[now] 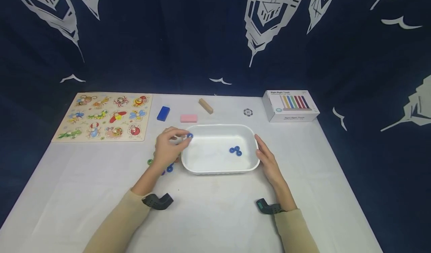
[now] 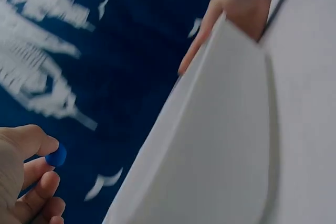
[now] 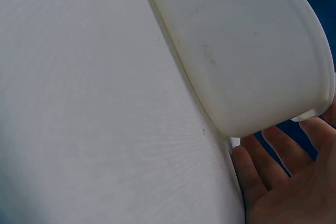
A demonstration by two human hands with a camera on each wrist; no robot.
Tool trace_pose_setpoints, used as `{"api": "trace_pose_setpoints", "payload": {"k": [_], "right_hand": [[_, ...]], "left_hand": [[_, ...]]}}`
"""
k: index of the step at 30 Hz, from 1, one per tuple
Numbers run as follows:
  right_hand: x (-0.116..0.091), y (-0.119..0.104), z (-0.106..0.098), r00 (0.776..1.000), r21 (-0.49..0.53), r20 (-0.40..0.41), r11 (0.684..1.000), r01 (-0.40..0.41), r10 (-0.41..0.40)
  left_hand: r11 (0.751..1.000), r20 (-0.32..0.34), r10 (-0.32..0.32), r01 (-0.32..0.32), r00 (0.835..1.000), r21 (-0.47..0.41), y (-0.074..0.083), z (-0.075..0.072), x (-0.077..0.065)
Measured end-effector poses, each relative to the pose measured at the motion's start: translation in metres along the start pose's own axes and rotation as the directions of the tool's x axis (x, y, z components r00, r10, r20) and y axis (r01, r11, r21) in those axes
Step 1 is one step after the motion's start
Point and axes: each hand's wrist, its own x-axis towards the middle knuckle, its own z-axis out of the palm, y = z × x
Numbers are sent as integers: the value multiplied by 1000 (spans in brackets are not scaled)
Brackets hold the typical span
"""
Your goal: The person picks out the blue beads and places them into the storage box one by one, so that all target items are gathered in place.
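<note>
My left hand point(image 1: 166, 146) pinches a small blue ring bead point(image 1: 190, 135) between thumb and fingertips, over the left rim of a white tray point(image 1: 208, 167). In the left wrist view the bead point(image 2: 55, 155) shows at the thumb tip, with the other fingers bent loosely below. Inside the tray, right of its middle, lie three blue beads point(image 1: 238, 153). My right hand point(image 1: 270, 165) rests against the tray's right end. Its fingers point(image 3: 289, 150) reach fairly straight along the outer wall in the right wrist view. Loose beads point(image 1: 170, 169) lie beside the left wrist, partly hidden by the hand.
A wooden puzzle board point(image 1: 101, 117) with insect pictures lies at the back left. Behind the tray are a blue block point(image 1: 163, 113), a pink block point(image 1: 188, 118), a wooden block point(image 1: 205, 106) and a round chip point(image 1: 247, 112). A white box point(image 1: 290, 106) stands at the back right.
</note>
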Motion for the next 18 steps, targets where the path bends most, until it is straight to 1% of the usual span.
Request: {"api": "trace_pose_setpoints", "payload": {"k": [2, 4, 6, 9, 12, 14, 18], "right_hand": [[0, 0, -1, 1000, -2, 1, 1000, 4, -4], [0, 0, 0, 1000, -3, 5, 1000, 6, -6], [0, -1, 1, 1000, -8, 8, 1000, 9, -9], [1, -2, 3, 1000, -6, 5, 1000, 13, -13], [2, -2, 2, 1000, -1, 1, 1000, 6, -6], [2, -3, 2, 1000, 2, 1, 1000, 0, 0], [1, -1, 1, 1000, 5, -4, 1000, -7, 7]], "left_hand": [[999, 68, 26, -25, 997, -23, 13, 23, 9], [999, 134, 35, -31, 990, -34, 20, 47, 17], [1000, 193, 27, -24, 981, -17, 22, 68, 23], [1000, 271, -22, 20, 962, 13, 20, 93, 32], [996, 332, -79, 63, 940, 59, 15, 109, 38], [990, 363, -118, 81, 924, 114, 10, 116, 42], [967, 408, -175, 78, 896, 244, 3, 126, 41]]}}
